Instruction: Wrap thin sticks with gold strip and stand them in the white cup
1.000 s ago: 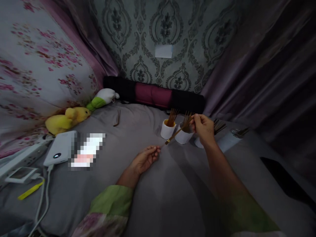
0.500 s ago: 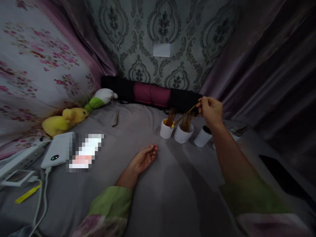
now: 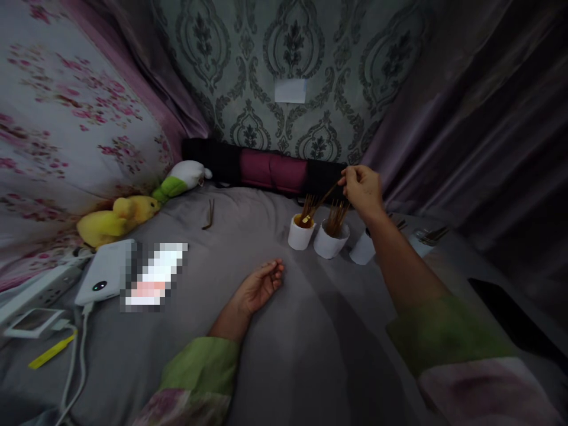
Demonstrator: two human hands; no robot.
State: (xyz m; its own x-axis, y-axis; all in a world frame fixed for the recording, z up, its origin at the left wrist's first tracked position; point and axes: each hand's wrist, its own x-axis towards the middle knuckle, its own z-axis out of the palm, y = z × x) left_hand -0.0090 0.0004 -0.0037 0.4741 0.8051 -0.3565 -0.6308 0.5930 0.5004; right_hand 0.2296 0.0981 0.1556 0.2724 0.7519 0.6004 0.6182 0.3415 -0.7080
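Note:
My right hand [image 3: 364, 190] pinches the upper end of a thin brown stick [image 3: 326, 195] with a yellow piece at its low end. The stick slants down to the left, and the yellow piece is at the mouth of a white cup with a yellow inside [image 3: 300, 235]. Thin brown sticks [image 3: 309, 205] stand in that cup. Beside it, a second white cup [image 3: 331, 244] holds a similar bunch [image 3: 338, 216]. My left hand [image 3: 261, 287] rests palm up on the grey sheet [image 3: 266, 378], its fingers loosely curled and nothing visible in them.
A tilted white cup [image 3: 362, 248] is partly behind my right forearm; another container [image 3: 423, 241] with sticks stands further right. A dark flat object [image 3: 510, 313], a bent stick [image 3: 209, 216], a power bank [image 3: 106, 272], a power strip [image 3: 39, 296] and plush toys [image 3: 119, 220] lie around.
My right hand has moved left, bringing the stick's yellow end from between the two cups to the mouth of the left one. My left hand has stayed in place.

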